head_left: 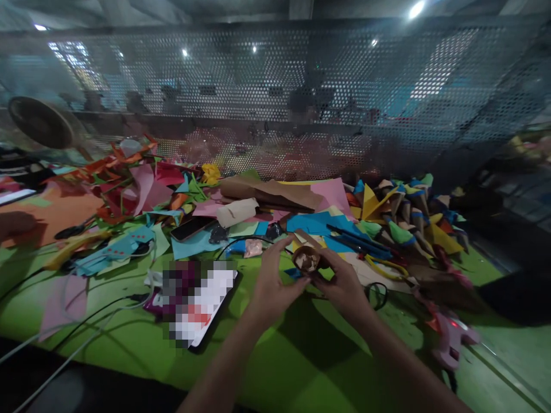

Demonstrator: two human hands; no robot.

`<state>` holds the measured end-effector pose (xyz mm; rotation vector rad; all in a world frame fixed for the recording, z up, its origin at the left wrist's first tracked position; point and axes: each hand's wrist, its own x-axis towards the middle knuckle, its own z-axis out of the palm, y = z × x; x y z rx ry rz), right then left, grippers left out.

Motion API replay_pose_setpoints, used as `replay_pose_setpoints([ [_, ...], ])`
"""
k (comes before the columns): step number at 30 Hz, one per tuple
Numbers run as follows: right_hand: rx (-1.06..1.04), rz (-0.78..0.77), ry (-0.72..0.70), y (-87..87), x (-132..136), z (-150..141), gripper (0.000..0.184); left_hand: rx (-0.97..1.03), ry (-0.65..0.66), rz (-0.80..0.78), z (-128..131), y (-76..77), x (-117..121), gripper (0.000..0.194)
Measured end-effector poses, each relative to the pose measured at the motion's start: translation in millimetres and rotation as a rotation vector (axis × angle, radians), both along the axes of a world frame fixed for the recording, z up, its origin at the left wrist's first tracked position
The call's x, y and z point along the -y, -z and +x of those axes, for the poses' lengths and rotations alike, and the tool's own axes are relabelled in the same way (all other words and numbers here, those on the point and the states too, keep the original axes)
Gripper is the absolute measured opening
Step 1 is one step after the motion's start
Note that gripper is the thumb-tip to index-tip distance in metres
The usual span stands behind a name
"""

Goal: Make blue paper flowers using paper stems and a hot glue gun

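Observation:
Between my two hands is a small brown paper roll (306, 259), its round open end facing me with crumpled lighter paper inside. My left hand (272, 281) curls around its left side, thumb and fingers closed on it. From the right, my right hand (342, 281) grips the same roll near its lower edge. A bit of blue paper (293, 273) shows at the roll's left, by my left fingers. Just right of my right hand lies a dark round loop (377, 295). Yellow-handled scissors (390, 265) rest a little beyond it.
A pink glue gun (451, 338) with a red light lies at the right. A phone (215, 304) and cables (107, 312) are at the left on the green table (310, 367). Coloured paper sheets (148, 189) and paper cones (413, 215) pile up before a perforated metal screen (275, 74).

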<state>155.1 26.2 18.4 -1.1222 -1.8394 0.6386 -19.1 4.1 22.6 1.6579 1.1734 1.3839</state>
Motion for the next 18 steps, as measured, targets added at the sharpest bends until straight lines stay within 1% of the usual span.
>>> replay_pose_setpoints([
  [2,-0.031,-0.021,-0.029,1.3,2,-2,0.035,0.115,0.085,-0.126,4,1.9,2,0.065],
  [3,-0.032,-0.026,-0.039,1.3,4,-4,0.037,0.163,0.122,-0.156,6,1.7,3,0.062],
  [5,-0.003,-0.018,-0.05,-0.2,8,-7,0.037,0.215,0.173,-0.165,9,-0.3,5,0.054],
  [7,0.051,0.006,-0.062,-3.9,10,-9,0.034,0.24,0.168,-0.158,8,-3.0,5,0.042],
  [9,0.091,0.023,-0.049,-8.5,10,-8,0.034,0.284,0.112,-0.159,2,-4.7,3,0.031],
  [11,0.115,0.019,0.01,-12.0,8,-3,0.036,0.338,0.02,-0.146,-6,-4.2,0,0.025],
  [13,0.151,0.002,0.077,-12.2,3,4,0.039,0.4,-0.102,-0.134,-14,-1.3,-5,0.024],
  [15,0.212,-0.037,0.086,-8.9,-2,11,0.044,0.455,-0.209,-0.149,-19,3.1,-10,0.027],
  [16,0.248,-0.065,0.074,-6.2,-4,13,0.048,0.473,-0.244,-0.163,-21,5.6,-12,0.028],
  [18,0.32,-0.13,0.053,-0.2,-7,14,0.058,0.483,-0.267,-0.197,-21,10.1,-16,0.028],
])
